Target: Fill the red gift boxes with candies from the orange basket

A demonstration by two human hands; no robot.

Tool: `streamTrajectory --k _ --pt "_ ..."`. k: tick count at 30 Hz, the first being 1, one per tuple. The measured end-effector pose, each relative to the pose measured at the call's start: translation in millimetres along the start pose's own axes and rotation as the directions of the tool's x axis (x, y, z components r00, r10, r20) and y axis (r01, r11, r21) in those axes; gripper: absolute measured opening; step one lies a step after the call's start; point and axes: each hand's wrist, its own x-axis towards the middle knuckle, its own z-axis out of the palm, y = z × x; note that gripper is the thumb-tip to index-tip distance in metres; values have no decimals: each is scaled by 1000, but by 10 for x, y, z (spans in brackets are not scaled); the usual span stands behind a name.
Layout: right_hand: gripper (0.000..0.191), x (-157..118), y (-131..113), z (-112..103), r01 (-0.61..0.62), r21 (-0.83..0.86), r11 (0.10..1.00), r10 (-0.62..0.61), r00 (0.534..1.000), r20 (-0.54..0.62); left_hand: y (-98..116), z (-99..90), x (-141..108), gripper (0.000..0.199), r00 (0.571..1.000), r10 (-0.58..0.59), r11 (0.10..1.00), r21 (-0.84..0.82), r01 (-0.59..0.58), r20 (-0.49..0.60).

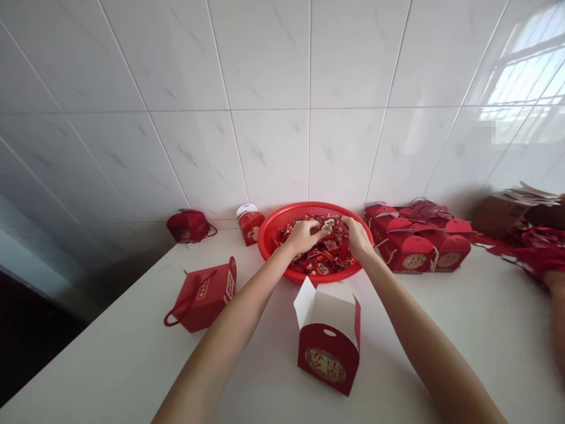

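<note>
Both hands reach into a red plastic basket filled with red-wrapped candies. My left hand has its thumb and fingers closed around the edge of a red packet with pale lettering. At the basket's right side, my right hand has bent fingers among the wrappers; its fingertips are partly hidden, so its hold is unclear. In front of the basket, between my forearms, stands a red box with its top flaps open and a white inside.
A closed red box with a cord handle lies left of my left forearm. Two small red containers stand by the wall. Stacked red boxes are right of the basket. Another person's arm shows at the right edge.
</note>
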Motion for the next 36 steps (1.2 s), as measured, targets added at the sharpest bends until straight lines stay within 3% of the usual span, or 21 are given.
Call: streamTrajectory --k 5,11,13,19,24,26,27,29,31,36 --pt "18 -49 -41 -15 -17 39 999 17 1000 7 30 -25 1 35 999 -43 999 31 42 26" --pt "53 -88 -18 -43 107 47 993 -111 988 109 28 -23 -2 34 998 -24 1000 -6 25 53" --pt "56 -82 -10 -46 108 81 991 -117 986 120 29 -19 -9 33 999 -1 999 -36 3 40" --pt "41 -81 -21 -56 -17 217 976 -25 981 192 86 -39 -35 28 996 63 983 -178 -51 59" --pt "32 -59 -10 -62 -5 251 968 -19 996 92 78 -17 -36 23 987 13 970 -241 26 158" --pt "30 -44 -10 -63 -9 263 965 0 999 33 49 10 -43 19 952 -22 986 -150 71 305" --pt "29 -38 -12 -63 -18 267 964 15 1000 13 35 27 -50 18 905 -60 992 -73 100 422" --pt "28 -34 -14 -64 -50 271 961 50 999 7 24 63 -66 22 766 -158 987 110 114 623" --pt "28 -36 -13 -65 -93 268 959 86 996 38 40 99 -77 22 669 -234 966 244 80 706" --pt "33 -41 4 -71 -106 239 965 80 990 116 116 160 -81 7 673 -320 924 377 67 667"
